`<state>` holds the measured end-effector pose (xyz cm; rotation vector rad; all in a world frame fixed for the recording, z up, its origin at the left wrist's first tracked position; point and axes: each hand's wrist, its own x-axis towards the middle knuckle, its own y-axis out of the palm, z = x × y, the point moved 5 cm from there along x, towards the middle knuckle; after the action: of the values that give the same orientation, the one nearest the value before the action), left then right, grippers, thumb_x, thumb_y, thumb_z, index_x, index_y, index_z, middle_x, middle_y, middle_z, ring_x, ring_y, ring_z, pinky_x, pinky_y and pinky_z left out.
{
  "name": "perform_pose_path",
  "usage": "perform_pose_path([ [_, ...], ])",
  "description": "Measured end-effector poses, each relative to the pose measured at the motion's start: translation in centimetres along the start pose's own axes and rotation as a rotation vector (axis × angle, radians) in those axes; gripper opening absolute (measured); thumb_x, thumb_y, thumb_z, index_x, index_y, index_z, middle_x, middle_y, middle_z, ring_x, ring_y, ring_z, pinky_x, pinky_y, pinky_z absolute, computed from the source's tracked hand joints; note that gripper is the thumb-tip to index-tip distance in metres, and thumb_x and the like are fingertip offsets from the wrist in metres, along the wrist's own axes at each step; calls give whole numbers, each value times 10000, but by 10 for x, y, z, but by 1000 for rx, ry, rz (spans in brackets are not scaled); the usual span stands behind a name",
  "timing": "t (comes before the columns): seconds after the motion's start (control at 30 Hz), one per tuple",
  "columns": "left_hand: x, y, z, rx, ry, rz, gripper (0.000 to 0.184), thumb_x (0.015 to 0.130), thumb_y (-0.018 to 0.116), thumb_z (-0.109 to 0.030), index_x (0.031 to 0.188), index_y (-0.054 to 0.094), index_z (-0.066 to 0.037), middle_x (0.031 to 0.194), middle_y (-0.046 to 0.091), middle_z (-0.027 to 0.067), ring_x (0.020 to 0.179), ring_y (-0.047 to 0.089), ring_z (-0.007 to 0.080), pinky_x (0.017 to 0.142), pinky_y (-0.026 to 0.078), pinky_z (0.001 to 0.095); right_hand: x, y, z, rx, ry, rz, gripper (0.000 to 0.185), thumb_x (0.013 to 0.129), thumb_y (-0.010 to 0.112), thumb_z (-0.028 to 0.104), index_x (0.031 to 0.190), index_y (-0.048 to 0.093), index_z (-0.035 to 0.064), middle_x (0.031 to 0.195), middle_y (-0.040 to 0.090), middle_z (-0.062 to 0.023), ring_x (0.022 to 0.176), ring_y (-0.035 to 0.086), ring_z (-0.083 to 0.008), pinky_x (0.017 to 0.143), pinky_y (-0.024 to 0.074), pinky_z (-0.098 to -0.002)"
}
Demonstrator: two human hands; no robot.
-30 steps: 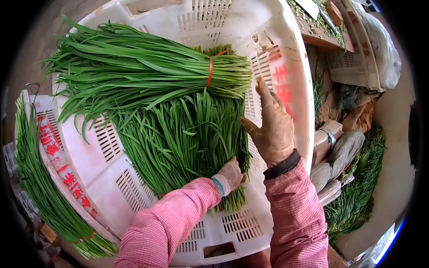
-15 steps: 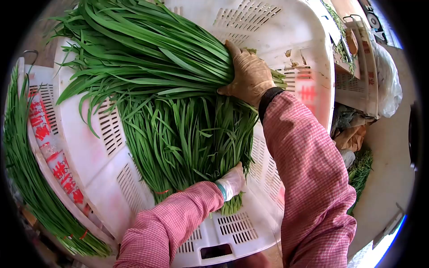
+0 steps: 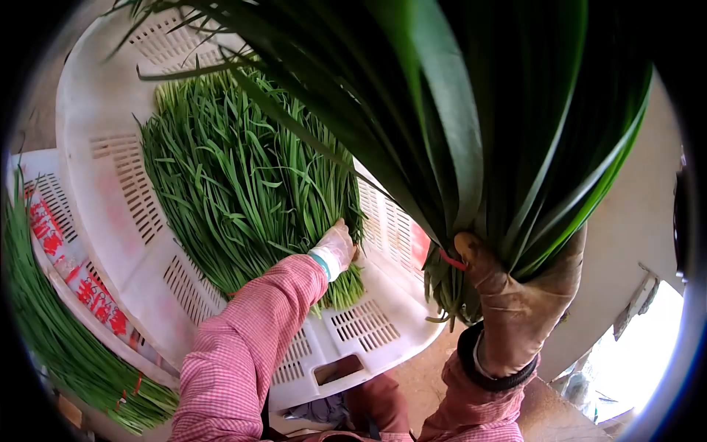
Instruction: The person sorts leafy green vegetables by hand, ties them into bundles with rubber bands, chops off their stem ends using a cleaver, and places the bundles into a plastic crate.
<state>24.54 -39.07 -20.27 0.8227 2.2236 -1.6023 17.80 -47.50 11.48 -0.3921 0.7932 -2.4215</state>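
Note:
My right hand [image 3: 515, 295], in a brownish glove, is wrapped round the stem end of a large bunch of garlic chives [image 3: 471, 140], raised close to the camera. A red band shows by its thumb, and the long leaves fan upward and left. Below, more garlic chives [image 3: 243, 184] lie in layers inside a white plastic crate [image 3: 121, 250]. My left hand [image 3: 335, 249], in a thin whitish glove, is closed on the chives at their right edge, just above the pale stem ends. Its fingertips are partly hidden by the leaves.
Left of the crate stands a second white crate [image 3: 62, 221] with red lettering. Long chives [image 3: 51, 331] tied with red bands lie along it. The near crate wall has a handle slot [image 3: 339, 370]. Bright light comes from the lower right.
My right hand has lifted the big bunch out of the crate, towards the camera and to the right, uncovering the chives below. My left hand stays at the lower chives.

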Motion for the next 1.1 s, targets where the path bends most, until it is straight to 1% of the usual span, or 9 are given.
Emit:
perform_pose_path([
  [0.13,-8,-6,2,-91,36,85,302,852,439,-294,1039,616,-136,1061,601,69,1064,497,243,1000,242,383,-50,-2,-32,-26,-1,-177,786,584,774,-22,1257,372,36,1177,495,-102,1048,495,-214,897,432,-328],
  [0.27,-41,-31,6,27,83,-97,249,809,472,-241,934,642,-110,909,640,85,947,558,241,952,304,388,-99,31,-106,-92,67,-318,874,558,791,39,1298,326,72,1222,444,-103,1119,426,-252,956,366,-348],
  [0.3,-27,-4,1,-2,-44,-233,213,783,484,-210,870,651,-112,835,644,99,903,578,250,879,375,383,-111,38,-125,-391,94,-270,912,524,806,94,1297,322,68,1188,463,-124,1075,448,-275,927,381,-370],
  [0.33,-24,4,3,-142,32,-42,204,769,496,-189,858,664,-116,838,639,95,851,582,225,798,426,355,-120,44,-143,-694,124,-216,955,491,821,149,1297,317,64,1153,481,-146,1032,471,-298,898,397,-391],
  [0.43,-13,29,-1,-136,21,-377,193,772,500,-215,833,666,-138,740,639,20,701,603,223,582,443,347,-150,69,-228,-871,484,7,959,529,788,248,1317,271,69,1167,463,-168,1043,441,-343,915,353,-428],
  [0.47,-13,31,-5,23,92,-112,192,768,495,-209,724,672,-147,651,626,11,628,597,234,541,426,354,-148,68,-243,-803,573,35,964,540,782,283,1324,261,77,1188,452,-155,1078,420,-341,935,333,-428],
  [0.53,-18,13,1,-110,61,-109,179,764,522,-209,747,691,-153,770,655,30,759,609,210,669,435,295,-151,68,-252,-832,555,90,951,560,772,291,1330,254,82,1205,444,-143,1099,410,-337,942,328,-422],
  [0.97,-20,10,2,-105,8,-213,251,789,463,-265,647,627,-138,634,603,59,655,582,240,702,406,337,-146,68,-278,-673,742,375,903,603,766,249,1319,244,73,1126,503,-155,1041,488,-314,868,412,-377],
  [1.1,-23,1,12,-131,157,-296,235,776,493,-268,659,610,-102,660,597,73,748,568,229,757,390,332,-146,85,-305,-534,611,315,838,622,751,186,1302,268,105,1066,537,-175,958,539,-347,798,452,-398],
])
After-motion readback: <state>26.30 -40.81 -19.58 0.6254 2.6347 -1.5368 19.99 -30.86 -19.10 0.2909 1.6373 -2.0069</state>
